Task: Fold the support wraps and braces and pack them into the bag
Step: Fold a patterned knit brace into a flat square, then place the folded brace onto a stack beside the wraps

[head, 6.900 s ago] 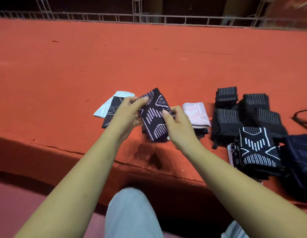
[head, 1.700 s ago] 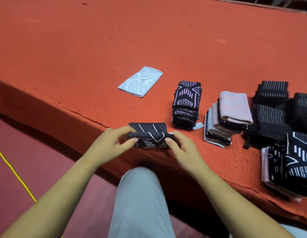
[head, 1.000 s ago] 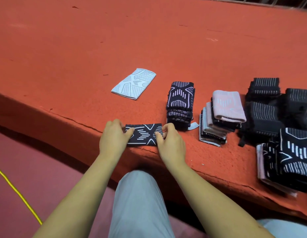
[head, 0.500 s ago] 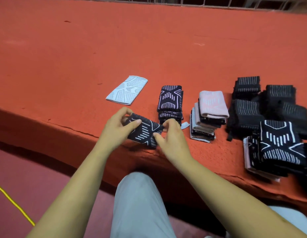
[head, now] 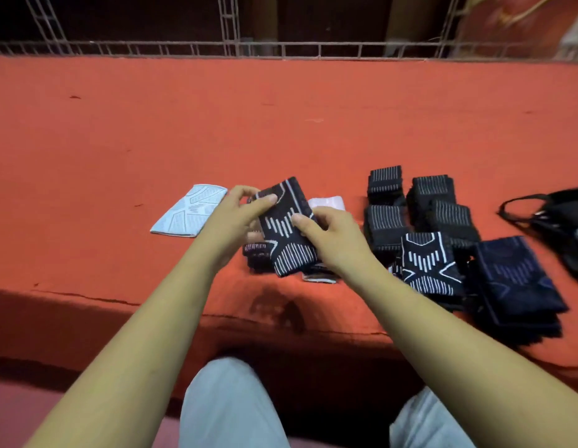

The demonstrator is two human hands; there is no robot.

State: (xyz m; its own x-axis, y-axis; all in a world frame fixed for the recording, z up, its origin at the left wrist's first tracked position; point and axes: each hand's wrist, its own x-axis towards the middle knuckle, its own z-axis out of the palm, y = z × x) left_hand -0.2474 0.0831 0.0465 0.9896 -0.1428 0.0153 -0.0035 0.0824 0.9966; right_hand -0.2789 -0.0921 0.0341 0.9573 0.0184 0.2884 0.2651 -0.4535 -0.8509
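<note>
My left grip and right grip meet mid-frame, thumbs pinching one dark wrap, forearms stretched from lower corners

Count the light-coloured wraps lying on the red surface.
2: a pale blue wrap lying flat, left of the left hand, and a pink wrap partly behind the right hand. A pale edge under that hand may belong to more.

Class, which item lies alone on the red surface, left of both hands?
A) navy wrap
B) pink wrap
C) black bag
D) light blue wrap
D: the light blue wrap lies flat by itself left of the left hand, which with the right hand holds a black wrap.
</note>
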